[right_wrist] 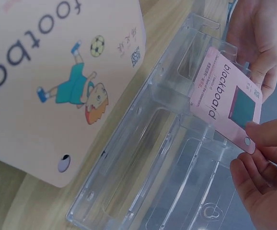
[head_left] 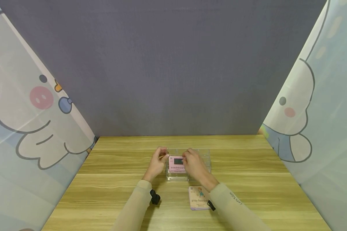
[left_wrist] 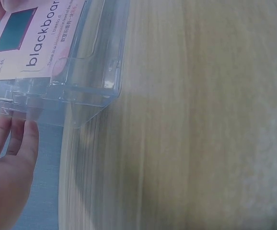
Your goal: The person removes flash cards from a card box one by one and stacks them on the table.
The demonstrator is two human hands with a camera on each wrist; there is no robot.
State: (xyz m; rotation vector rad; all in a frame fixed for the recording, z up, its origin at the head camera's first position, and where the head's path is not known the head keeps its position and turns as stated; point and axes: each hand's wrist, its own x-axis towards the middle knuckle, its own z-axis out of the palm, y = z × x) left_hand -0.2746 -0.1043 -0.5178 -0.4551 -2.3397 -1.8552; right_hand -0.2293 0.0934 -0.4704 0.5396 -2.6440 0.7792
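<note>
A pink flash card (head_left: 177,164) with the word "blackboard" lies tilted in the left part of a clear plastic organizer box (head_left: 177,178). My right hand (head_left: 194,165) pinches the card's upper corner, beside its punched hole, between thumb and fingers, as the right wrist view shows. At the box's left side, my left hand (head_left: 156,164) holds the clear wall, with fingertips against the outside and the thumb near the rim. In the left wrist view the card (left_wrist: 45,38) rests over the box's inner dividers. The right compartments of the box (right_wrist: 150,177) show through bare plastic.
A stack of flash cards (head_left: 198,199) with "play football" on top lies on the wooden table (head_left: 104,192), in front of the box and under my right forearm. A dark grey curtain (head_left: 173,70) stands behind the table, with cartoon-printed cloths at both sides.
</note>
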